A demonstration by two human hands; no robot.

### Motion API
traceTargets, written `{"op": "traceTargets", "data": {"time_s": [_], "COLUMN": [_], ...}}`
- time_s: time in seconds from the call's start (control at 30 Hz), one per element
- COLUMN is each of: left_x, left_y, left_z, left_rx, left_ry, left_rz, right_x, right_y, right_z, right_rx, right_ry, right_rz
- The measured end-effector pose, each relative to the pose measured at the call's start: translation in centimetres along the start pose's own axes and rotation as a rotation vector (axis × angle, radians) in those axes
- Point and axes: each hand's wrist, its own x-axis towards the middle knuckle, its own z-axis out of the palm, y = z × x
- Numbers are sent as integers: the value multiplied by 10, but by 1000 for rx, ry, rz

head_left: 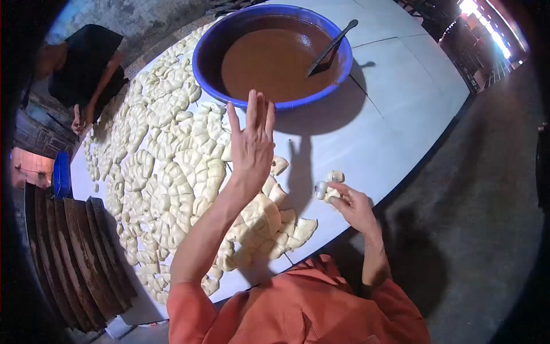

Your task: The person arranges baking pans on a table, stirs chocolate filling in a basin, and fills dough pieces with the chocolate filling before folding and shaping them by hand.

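Note:
My left hand (252, 146) is raised with its fingers stretched out, between the spread of dough pieces and the blue basin. Nothing is in it. Lower right, near the table edge, my right hand (354, 210) has thumb and fingers closed around a small dough piece (331, 195). Touching or close beside it are another dough piece (320, 189) with a greyish end and a third one (337, 176). Many pale, cut dough pieces (189, 166) cover the left part of the white table (395, 126), crowded against each other. The fingertips of my right hand are partly hidden.
A blue basin (303, 104) of brown liquid stands at the table's far side, a dark-handled utensil (335, 46) leaning in it. Dark curved trays (80, 252) stack at left, near a blue container (62, 175). Another person's hand (80, 118) is at the far left edge.

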Motion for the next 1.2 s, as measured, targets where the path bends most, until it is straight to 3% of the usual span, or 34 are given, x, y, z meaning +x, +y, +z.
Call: {"op": "traceTargets", "data": {"time_s": [0.03, 0.1, 0.13, 0.17, 0.27, 0.3, 0.33, 0.37, 0.4, 0.57, 0.6, 0.63, 0.77, 0.8, 0.83, 0.9, 0.97, 1.03, 1.07, 1.1, 1.2], "left_x": [-7, -24, -35, -45, -65, -69, -73, -75, -78, -86, -86, -86, -84, -81, -76, -62, -54, -53, -41, -36, -37], "left_y": [0, 0, 6, 9, 22, 29, 35, 39, 43, 45, 42, 40, 48, 54, 57, 60, 71, 83, 91, 95, 96], "left_z": [-6, -12, 2, 3, 8, 8, 7, 6, 11, 28, 27, 27, 33, 26, 22, 17, 8, 24, 29, 31, 26], "left_rx": [3, -131, -275, -273, -981, -990, -1283, -1568, -1706, -1940, -1969, -1998, -1963, -1888, -1889, -1535, -1812, -1794, -1894, -1894, -2371], "left_ry": [1, -112, 26, 21, 41, 29, -131, -289, -368, -235, -272, -307, -238, -85, -81, 350, 427, 537, 725, 737, 566], "left_rz": [0, 99, 61, 60, -138, -146, -248, -354, -452, -622, -651, -678, -653, -662, -665, -479, -366, -182, -173, -161, -406], "right_x": [3, 10, 14, 19, 29, 33, 37, 42, 45, 55, 57, 59, 67, 69, 68, 65, 55, 53, 55, 60, 78], "right_y": [2, 4, 1, -6, -40, -48, -49, -56, -60, -61, -57, -52, -41, -39, -39, -58, -85, -86, -100, -107, -121], "right_z": [2, 10, 12, 14, 24, 28, 30, 40, 44, 51, 54, 56, 59, 57, 58, 60, 63, 62, 62, 60, 49], "right_rx": [2, 233, 235, 319, 506, 602, 549, 745, 740, 655, 518, 381, 351, 433, 430, 512, 967, 1263, 1265, 1260, 1142], "right_ry": [0, 52, 47, 38, 16, -3, 1, 1, 0, 30, 87, 145, 289, 220, 217, 205, 28, -153, -59, -58, -155], "right_rz": [-3, -230, -230, -181, -121, -128, -56, -99, -102, -29, -47, -67, -313, -244, -246, -278, -229, -200, -144, -159, -126]}}
